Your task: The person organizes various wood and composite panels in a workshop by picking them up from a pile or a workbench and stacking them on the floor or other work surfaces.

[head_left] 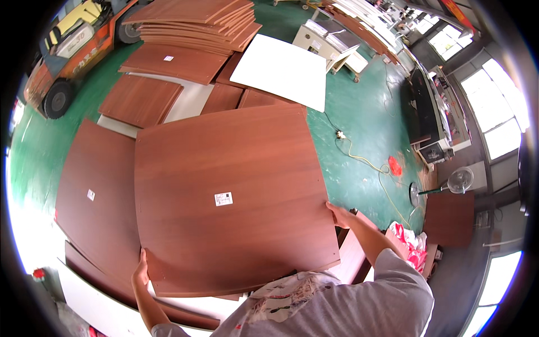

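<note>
A large reddish-brown wood-grain panel (236, 157) with a white label (223, 199) on its face spans the middle of the view, close to my body. My left hand (141, 269) grips its lower left edge, the thumb lying along the side. At the right edge, my right hand (338, 215) holds the panel with the thumb near its face; the other fingers of both hands are mostly hidden behind it. Beside it on the left leans or lies a second brown panel (95, 185), also labelled, partly covered by the one I hold.
Ahead are stacked brown panels (191, 22) and a white panel (283, 70). An orange forklift (76, 59) stands far left. A cable (365, 160) and red scrap (395, 166) lie on the green floor to the right, near a standing fan (460, 181) and a red-and-white bag (412, 247).
</note>
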Demonstrator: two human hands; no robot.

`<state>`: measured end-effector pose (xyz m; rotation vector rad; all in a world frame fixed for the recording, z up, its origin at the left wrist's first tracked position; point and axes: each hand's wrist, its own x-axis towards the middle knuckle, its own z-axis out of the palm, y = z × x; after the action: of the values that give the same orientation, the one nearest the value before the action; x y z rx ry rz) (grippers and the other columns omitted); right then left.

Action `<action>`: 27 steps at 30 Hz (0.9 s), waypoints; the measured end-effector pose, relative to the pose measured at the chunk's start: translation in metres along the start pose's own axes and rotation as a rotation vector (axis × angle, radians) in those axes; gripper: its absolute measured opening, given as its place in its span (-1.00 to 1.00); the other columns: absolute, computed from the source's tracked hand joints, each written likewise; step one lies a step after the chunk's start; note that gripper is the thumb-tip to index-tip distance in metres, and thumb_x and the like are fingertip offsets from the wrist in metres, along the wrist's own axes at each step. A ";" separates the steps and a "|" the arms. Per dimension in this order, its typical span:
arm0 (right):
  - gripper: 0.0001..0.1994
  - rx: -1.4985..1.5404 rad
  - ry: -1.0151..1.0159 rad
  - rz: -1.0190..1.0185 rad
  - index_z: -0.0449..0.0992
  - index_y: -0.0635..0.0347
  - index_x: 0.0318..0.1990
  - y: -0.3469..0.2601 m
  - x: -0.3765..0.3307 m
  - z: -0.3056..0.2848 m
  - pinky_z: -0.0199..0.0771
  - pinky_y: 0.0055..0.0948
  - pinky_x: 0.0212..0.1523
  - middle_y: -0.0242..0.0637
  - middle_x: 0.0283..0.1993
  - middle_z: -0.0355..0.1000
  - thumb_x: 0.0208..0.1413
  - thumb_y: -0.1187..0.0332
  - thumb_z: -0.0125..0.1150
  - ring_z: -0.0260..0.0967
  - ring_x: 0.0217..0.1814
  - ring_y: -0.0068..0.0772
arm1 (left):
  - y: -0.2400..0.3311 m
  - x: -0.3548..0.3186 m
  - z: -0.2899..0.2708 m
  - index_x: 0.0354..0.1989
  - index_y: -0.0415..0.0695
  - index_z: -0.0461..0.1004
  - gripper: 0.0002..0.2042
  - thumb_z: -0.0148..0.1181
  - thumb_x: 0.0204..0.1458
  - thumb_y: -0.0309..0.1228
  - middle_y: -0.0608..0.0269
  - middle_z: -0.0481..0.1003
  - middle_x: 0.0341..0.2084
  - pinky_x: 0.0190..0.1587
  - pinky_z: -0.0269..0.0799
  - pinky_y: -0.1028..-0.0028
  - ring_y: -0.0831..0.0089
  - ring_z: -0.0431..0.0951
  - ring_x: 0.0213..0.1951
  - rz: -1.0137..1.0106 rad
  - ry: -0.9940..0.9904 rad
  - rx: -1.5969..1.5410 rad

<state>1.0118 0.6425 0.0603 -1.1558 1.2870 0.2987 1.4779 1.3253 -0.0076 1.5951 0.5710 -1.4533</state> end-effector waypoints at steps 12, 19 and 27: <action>-0.03 -0.133 0.459 -0.058 0.40 0.33 0.13 -0.116 0.030 0.037 0.33 -0.24 0.01 0.05 0.11 0.38 -0.02 -0.50 -0.18 0.32 0.15 -0.10 | 0.101 0.011 0.092 0.38 -0.17 0.02 -0.05 -0.04 -0.02 0.35 0.09 0.05 0.36 0.32 0.02 0.14 0.14 0.08 0.34 0.397 0.410 0.066; 0.06 -0.120 0.429 -0.062 0.34 0.49 0.14 -0.094 0.034 0.007 0.19 -0.18 0.23 0.20 0.22 0.26 -0.03 -0.53 -0.25 0.19 0.31 0.03 | 0.146 -0.049 0.163 0.37 -0.18 0.03 -0.07 -0.05 0.00 0.33 0.08 0.06 0.35 0.32 0.01 0.17 0.16 0.07 0.35 0.492 0.436 0.186; 0.07 0.064 0.372 -0.162 0.31 0.48 0.17 -0.075 0.027 -0.107 0.12 -0.19 0.28 0.11 0.27 0.23 -0.03 -0.53 -0.27 0.15 0.32 -0.04 | 0.186 -0.107 0.294 0.36 -0.19 0.04 -0.10 -0.07 0.03 0.31 0.08 0.06 0.35 0.32 0.01 0.19 0.17 0.07 0.35 0.596 0.417 0.286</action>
<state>1.0130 0.5125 0.0908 -1.2912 1.5005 -0.0825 1.4447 1.0092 0.1695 2.0873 0.0840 -0.7824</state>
